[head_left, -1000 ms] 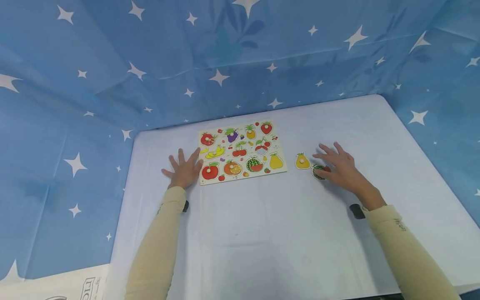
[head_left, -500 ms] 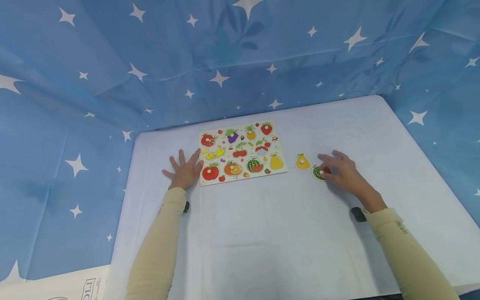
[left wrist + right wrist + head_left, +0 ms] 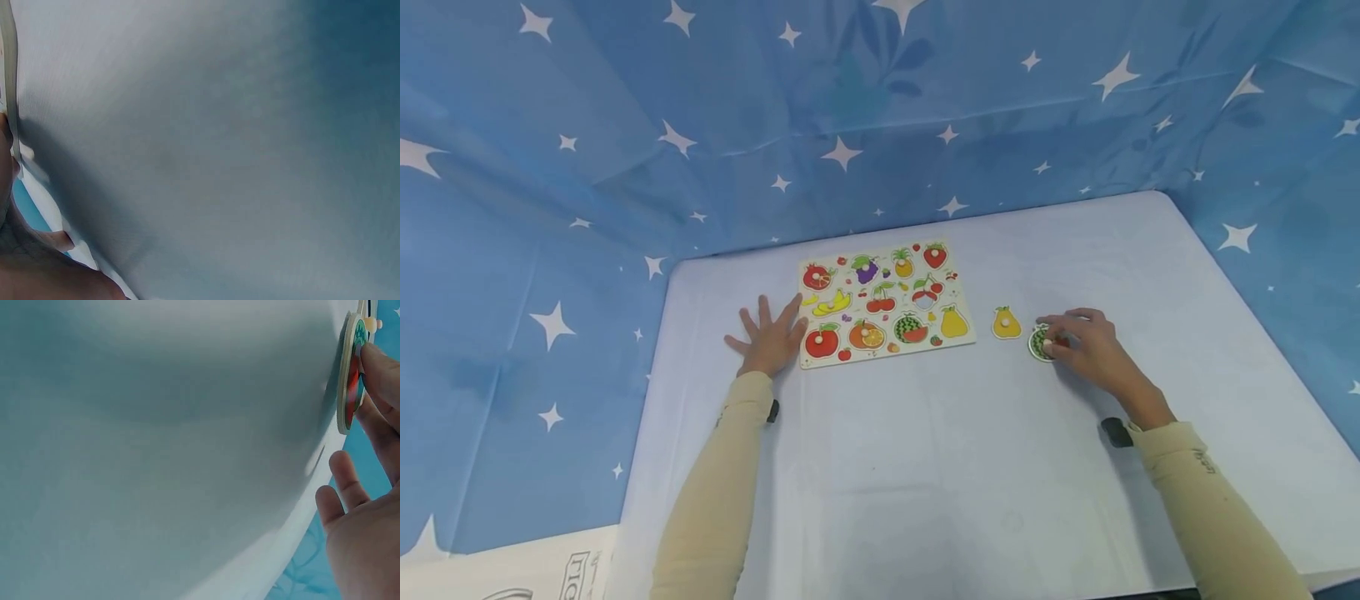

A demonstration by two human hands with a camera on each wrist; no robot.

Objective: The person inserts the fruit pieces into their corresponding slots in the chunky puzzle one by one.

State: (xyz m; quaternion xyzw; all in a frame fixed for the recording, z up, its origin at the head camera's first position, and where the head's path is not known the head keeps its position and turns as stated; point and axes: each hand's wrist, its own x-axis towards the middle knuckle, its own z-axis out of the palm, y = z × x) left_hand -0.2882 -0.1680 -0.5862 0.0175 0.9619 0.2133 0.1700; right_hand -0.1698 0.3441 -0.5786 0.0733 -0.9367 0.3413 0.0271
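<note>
A wooden fruit puzzle board (image 3: 887, 343) lies towards the back of the table. My left hand (image 3: 769, 343) rests at its left edge with fingers spread; thumb and forefinger touch the edge. Off to the board's right, my right hand (image 3: 1093, 350) pinches a watermelon puzzle piece (image 3: 1039, 342) by its knob, and the hand covers part of it. In the right wrist view the watermelon piece (image 3: 351, 381) shows edge-on at thumb and fingers. I cannot tell whether it is lifted. A pear puzzle piece (image 3: 1006, 323) with a knob lies just left of it.
The pear-shaped place (image 3: 954, 322) and the watermelon place (image 3: 912, 328) on the board show no knobs; several other fruits there have them. A white cloth (image 3: 910, 483) covers the table. Behind hangs a blue star-patterned curtain (image 3: 737, 108).
My right thumb and fingers have closed on the watermelon piece, which has shifted slightly to the right. My left hand has stayed at the board's edge.
</note>
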